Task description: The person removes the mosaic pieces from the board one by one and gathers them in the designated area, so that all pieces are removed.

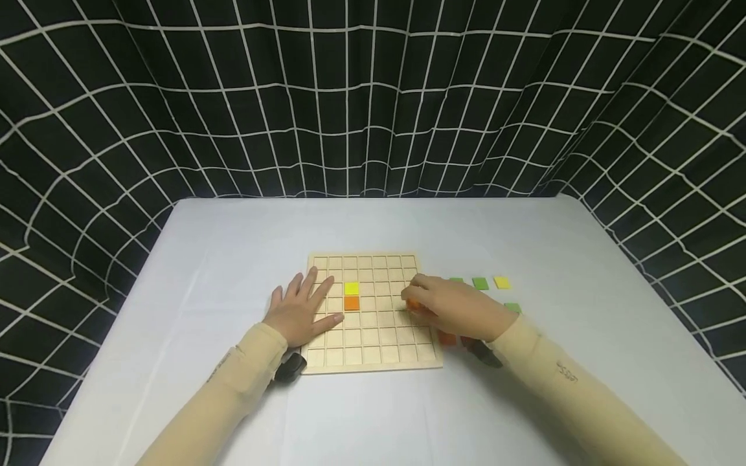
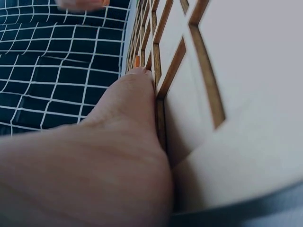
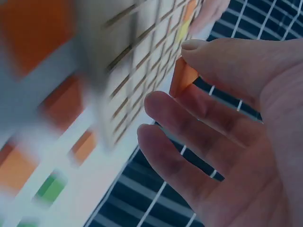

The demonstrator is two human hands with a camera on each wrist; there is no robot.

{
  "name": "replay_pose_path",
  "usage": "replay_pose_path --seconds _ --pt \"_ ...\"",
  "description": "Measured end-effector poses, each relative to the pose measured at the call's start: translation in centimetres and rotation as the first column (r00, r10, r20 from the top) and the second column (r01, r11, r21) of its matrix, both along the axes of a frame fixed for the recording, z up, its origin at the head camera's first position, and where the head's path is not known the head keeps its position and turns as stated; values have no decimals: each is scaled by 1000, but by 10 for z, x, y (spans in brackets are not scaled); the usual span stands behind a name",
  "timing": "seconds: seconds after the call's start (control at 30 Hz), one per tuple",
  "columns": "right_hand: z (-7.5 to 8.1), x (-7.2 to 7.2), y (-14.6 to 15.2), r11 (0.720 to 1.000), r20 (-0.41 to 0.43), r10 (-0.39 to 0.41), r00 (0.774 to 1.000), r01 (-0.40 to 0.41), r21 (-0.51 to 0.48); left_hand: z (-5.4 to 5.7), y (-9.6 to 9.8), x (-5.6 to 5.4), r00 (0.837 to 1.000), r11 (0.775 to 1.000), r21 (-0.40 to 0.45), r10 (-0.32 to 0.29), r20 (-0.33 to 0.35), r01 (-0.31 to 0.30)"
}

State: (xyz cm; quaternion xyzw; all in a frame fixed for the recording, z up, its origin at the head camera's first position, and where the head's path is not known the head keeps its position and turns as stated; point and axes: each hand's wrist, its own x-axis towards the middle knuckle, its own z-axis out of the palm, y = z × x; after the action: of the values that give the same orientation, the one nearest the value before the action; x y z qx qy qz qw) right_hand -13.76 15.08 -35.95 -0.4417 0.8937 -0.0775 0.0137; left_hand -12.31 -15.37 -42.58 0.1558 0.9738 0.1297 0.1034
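Observation:
A wooden grid board lies on the white table. Two tiles sit one above the other in its cells: a yellow tile and an orange tile. My left hand rests with spread fingers on the board's left side. My right hand is over the board's right edge and pinches an orange square tile between thumb and index finger. In the right wrist view its other fingers are loosely bent, away from that tile.
Right of the board lie several loose tiles, among them a green tile, a yellow tile and a darker orange tile, partly hidden by my right hand and arm. A black curtain with white grid lines surrounds the table.

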Motion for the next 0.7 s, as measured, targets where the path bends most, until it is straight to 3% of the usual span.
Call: replay_pose_path --seconds 0.13,0.23,0.4,0.7 --pt "0 10 32 980 93 -197 976 197 11 0 -6 0 1000 1000 -2 7 6 -7" --pt "-3 18 57 963 90 -269 959 269 4 1 -8 -1 1000 1000 -7 9 -10 -9" --pt "-5 33 89 956 26 -290 957 288 58 4 -6 -3 1000 1000 1 2 -14 -2" --pt "-16 49 111 947 53 -308 950 301 117 0 1 -4 1000 1000 17 -7 17 6"
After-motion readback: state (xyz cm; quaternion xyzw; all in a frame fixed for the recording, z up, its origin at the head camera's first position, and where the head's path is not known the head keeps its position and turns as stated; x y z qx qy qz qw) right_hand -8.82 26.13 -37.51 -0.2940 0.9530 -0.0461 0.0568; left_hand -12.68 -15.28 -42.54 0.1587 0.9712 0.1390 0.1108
